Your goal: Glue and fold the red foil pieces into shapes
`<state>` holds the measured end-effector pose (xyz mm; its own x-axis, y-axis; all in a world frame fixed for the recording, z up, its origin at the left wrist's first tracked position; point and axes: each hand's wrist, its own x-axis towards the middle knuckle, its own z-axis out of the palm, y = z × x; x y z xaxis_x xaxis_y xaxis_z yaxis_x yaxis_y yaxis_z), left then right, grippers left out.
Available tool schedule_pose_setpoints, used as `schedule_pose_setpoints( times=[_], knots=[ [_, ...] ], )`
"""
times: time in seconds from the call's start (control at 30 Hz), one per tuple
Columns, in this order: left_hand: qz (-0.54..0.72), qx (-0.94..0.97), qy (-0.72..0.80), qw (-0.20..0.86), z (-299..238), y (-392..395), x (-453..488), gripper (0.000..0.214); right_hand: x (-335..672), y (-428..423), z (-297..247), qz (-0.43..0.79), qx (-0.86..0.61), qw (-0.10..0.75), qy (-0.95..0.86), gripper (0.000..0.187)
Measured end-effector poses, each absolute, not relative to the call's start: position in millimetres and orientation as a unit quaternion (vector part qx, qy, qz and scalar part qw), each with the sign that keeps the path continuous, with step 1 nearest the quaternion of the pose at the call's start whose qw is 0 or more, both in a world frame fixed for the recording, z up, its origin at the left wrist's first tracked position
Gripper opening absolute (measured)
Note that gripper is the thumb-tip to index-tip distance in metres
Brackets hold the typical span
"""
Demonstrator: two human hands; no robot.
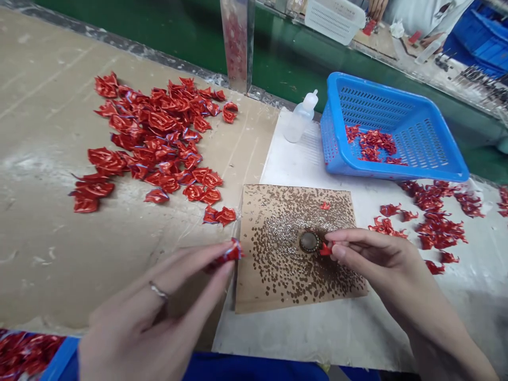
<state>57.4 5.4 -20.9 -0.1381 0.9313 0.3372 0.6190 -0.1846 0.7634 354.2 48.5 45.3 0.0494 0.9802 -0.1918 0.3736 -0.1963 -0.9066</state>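
My left hand (159, 301), with a ring on one finger, pinches a red folded satin piece (233, 251) between thumb and fingertips, just off the left edge of a brown cardboard sheet (254, 301). Over that sheet, my right hand (381, 259) is closed on a smaller red satin piece (326, 248), right beside a small round dish (309, 242). Dark, shiny spots cover the cardboard around the dish. A red scrap (325, 205) lies on the sheet's upper part. What the dish holds is hard to make out.
A heap of red satin pieces (159, 121) spreads across the table's left. Behind the cardboard stand a clear squeeze bottle (298, 119) and a blue basket (397, 172) with small red pieces. More red pieces (440, 227) lie at right. A person works beyond the green divider (286, 74).
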Motion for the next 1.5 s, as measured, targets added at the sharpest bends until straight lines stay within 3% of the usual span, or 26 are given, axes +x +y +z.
schedule_pose_setpoints(
  times=[0.2,0.43,0.97,1.5],
  knots=[
    [0.463,0.66,0.53,0.263,2,2,121,0.017,356,29,43,0.47,-0.622,0.372,-0.504,0.013],
    [0.481,0.621,0.54,0.302,2,-6,149,0.017,339,7,49,0.458,-0.598,0.399,-0.523,0.025],
    [0.489,0.62,0.522,0.323,2,-5,151,0.022,318,6,44,0.526,-0.596,0.427,-0.431,0.003],
    [0.504,0.652,0.493,0.28,4,-7,156,0.027,326,6,46,0.528,-0.586,0.377,-0.486,0.006]
  ],
)
